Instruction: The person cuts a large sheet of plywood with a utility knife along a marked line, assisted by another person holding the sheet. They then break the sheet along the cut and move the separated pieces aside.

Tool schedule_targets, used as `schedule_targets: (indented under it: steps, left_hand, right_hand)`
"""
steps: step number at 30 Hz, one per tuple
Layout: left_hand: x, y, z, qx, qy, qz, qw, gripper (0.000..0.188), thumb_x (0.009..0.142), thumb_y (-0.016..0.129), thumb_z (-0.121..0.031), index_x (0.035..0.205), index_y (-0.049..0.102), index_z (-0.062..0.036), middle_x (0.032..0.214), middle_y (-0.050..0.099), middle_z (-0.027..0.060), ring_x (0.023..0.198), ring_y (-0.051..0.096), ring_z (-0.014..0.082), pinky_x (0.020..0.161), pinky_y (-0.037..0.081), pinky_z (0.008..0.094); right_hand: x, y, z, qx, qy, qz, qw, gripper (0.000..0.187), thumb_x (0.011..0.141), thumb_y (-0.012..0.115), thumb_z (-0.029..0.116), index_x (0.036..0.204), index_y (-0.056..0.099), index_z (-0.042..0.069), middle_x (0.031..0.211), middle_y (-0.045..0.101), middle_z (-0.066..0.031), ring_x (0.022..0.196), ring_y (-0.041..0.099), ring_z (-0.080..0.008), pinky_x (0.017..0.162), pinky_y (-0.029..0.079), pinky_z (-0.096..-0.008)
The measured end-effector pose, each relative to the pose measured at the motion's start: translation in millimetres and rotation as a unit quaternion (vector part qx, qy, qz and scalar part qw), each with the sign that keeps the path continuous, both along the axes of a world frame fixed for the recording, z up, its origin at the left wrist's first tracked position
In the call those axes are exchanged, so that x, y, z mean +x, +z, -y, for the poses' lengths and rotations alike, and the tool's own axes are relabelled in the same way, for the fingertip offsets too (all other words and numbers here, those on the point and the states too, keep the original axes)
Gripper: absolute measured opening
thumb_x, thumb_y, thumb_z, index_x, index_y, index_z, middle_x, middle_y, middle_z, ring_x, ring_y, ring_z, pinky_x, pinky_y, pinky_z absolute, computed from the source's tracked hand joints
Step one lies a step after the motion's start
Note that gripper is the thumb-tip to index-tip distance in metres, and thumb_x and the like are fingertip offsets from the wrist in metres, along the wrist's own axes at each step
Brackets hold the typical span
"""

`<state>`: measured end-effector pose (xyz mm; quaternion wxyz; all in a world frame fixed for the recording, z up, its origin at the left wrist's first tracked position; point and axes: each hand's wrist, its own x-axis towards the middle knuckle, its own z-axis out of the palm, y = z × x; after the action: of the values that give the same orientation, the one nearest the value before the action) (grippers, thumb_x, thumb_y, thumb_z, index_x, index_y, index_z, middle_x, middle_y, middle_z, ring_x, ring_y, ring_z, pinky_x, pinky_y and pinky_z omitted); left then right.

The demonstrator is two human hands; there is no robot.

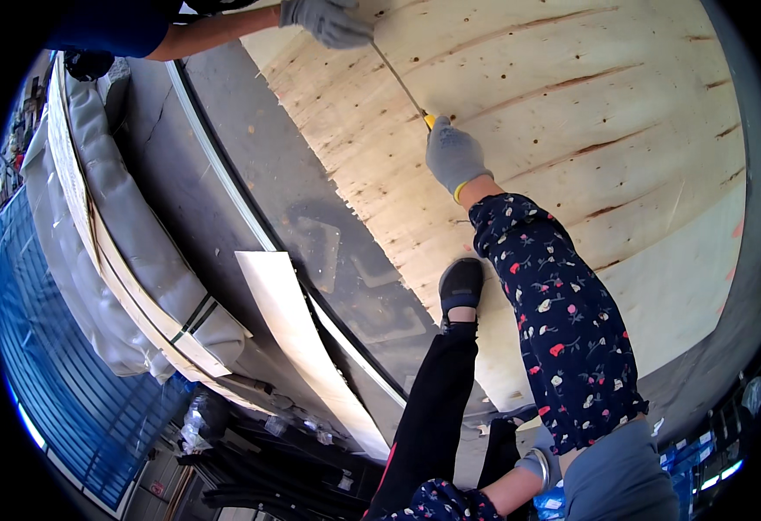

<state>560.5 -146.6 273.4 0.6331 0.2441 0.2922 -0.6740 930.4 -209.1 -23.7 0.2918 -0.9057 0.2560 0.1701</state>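
My right hand (454, 156), in a grey glove at the end of a flowered sleeve, is closed on a yellow-tipped tool (429, 121) resting on a large pale plywood sheet (572, 113). A thin straight strip (398, 78) runs from the tool up to a co-worker's grey-gloved hand (327, 22) at the sheet's upper edge. My left hand (617, 479), also grey-gloved with a silver bangle at the wrist, sits low by my right upper arm; its fingers are hidden. My black shoe (460, 286) stands on the sheet's ragged left edge.
The sheet lies on a dark grey metal bed (311, 226) with a pale rail. A loose veneer strip (298, 339) lies left of my leg. Stacked boards under grey padded wrapping (111, 217) stand further left. Blue corrugated sheeting (33, 347) is at the far left.
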Motion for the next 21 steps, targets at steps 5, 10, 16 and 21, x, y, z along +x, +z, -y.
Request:
schedule_targets:
  steps: [5, 10, 16, 21]
  left_hand:
    - [9.4, 1.7, 8.2, -0.004, 0.018, -0.015, 1.0, 0.043, 0.096, 0.036, -0.029, 0.13, 0.049, -0.0065, 0.129, 0.056, 0.009, 0.116, 0.053, 0.0227, 0.099, 0.043, 0.0364]
    - [16.8, 2.0, 12.5, -0.002, 0.032, -0.024, 0.999, 0.042, 0.096, 0.037, -0.028, 0.13, 0.049, -0.0062, 0.128, 0.056, 0.0089, 0.116, 0.053, 0.0226, 0.099, 0.043, 0.0361]
    - [15.8, 4.0, 13.4, 0.007, 0.035, -0.031, 0.999, 0.042, 0.095, 0.039, -0.027, 0.13, 0.049, -0.0058, 0.127, 0.056, 0.0089, 0.115, 0.053, 0.0225, 0.099, 0.043, 0.0359]
    - [10.3, 3.7, 6.5, 0.025, 0.03, -0.025, 0.999, 0.041, 0.095, 0.04, -0.027, 0.129, 0.049, -0.0055, 0.127, 0.056, 0.0089, 0.115, 0.053, 0.0224, 0.099, 0.043, 0.0356]
  right_hand:
    - [27.3, 2.5, 1.0, 0.034, 0.009, -0.05, 0.998, 0.024, 0.091, 0.048, 0.021, 0.105, 0.047, 0.002, 0.088, 0.067, -0.0223, 0.083, 0.067, -0.0375, 0.073, 0.053, -0.047]
    - [34.1, 1.0, 1.3, 0.023, 0.025, -0.055, 0.998, 0.023, 0.088, 0.049, 0.016, 0.106, 0.047, 0.002, 0.088, 0.068, -0.0219, 0.085, 0.067, -0.0372, 0.076, 0.052, -0.0457]
    - [36.8, 1.0, 1.3, 0.022, 0.053, -0.085, 0.995, 0.026, 0.086, 0.051, 0.013, 0.109, 0.046, 0.001, 0.086, 0.069, -0.0206, 0.081, 0.069, -0.035, 0.07, 0.054, -0.0459]
    - [8.6, 9.0, -8.2, 0.034, 0.041, -0.111, 0.992, 0.026, 0.086, 0.052, 0.011, 0.109, 0.046, 0.001, 0.085, 0.069, -0.0205, 0.079, 0.069, -0.0345, 0.067, 0.054, -0.046]
